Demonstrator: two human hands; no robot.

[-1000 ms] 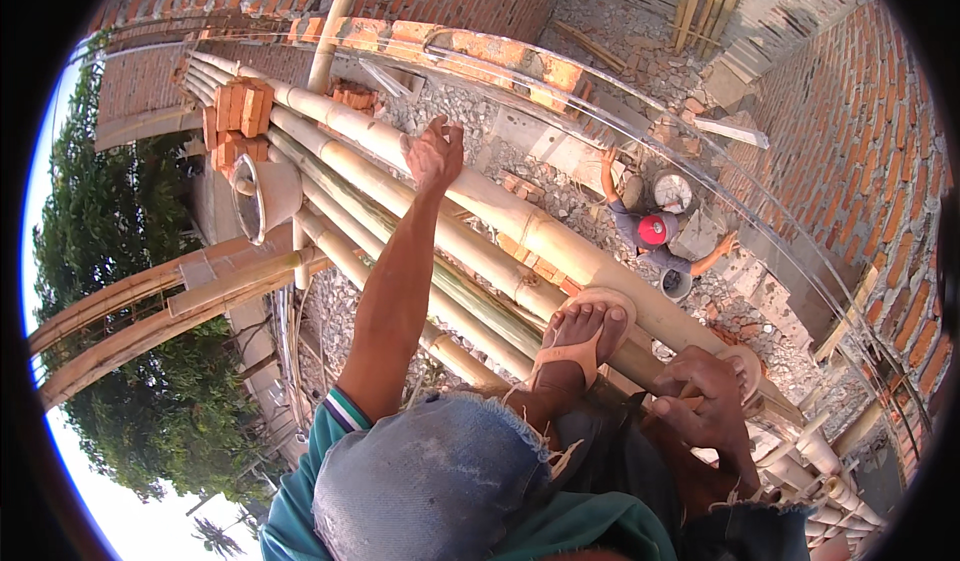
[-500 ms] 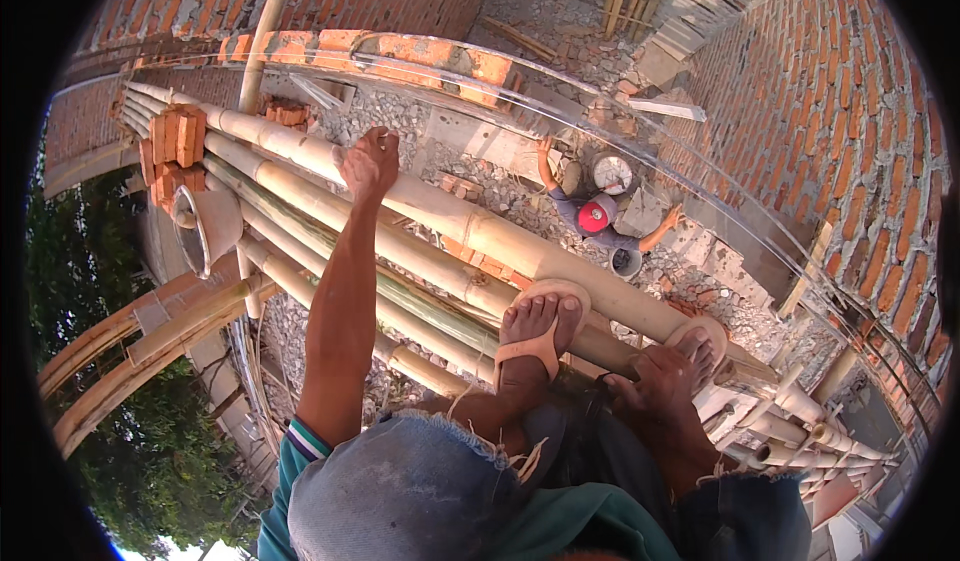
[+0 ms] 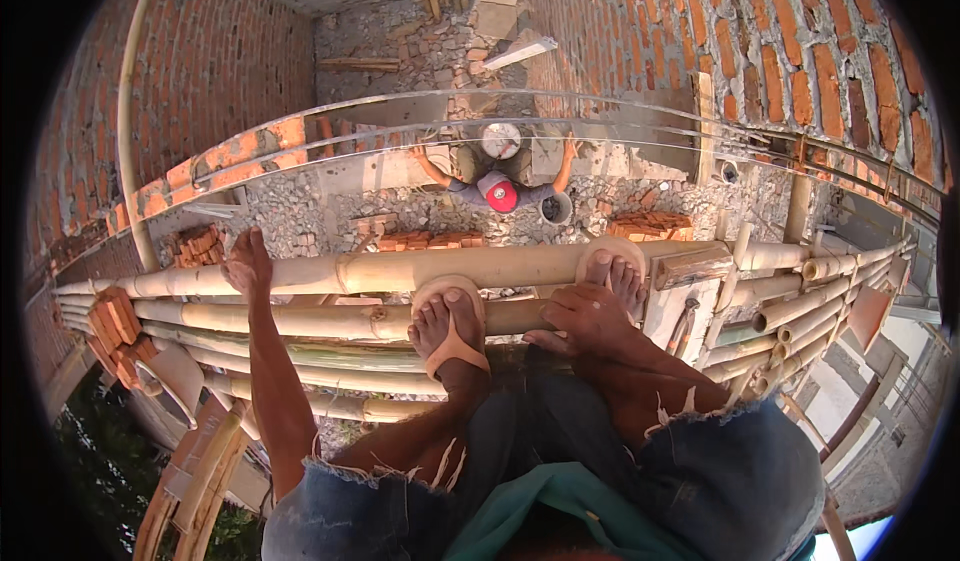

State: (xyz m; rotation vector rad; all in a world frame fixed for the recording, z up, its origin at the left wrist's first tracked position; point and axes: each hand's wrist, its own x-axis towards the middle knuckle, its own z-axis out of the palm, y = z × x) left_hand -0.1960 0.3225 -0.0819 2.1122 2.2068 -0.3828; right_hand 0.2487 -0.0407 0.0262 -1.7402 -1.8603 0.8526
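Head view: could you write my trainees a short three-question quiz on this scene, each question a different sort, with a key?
1. True or false: the left hand is nearer the sandals than the right hand is.

2. Which things are stacked on the poles at the picture's left?
A) tiles
B) bricks
C) planks

3. Fill in the colour: the person below wears a mostly ____ cap.

Key: 1. False. 2. B. 3. Red.

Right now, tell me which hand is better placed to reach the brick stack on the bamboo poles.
Probably the left hand: it is stretched out to the left, nearer the brick stack. The right hand is beside the right foot, farther away.
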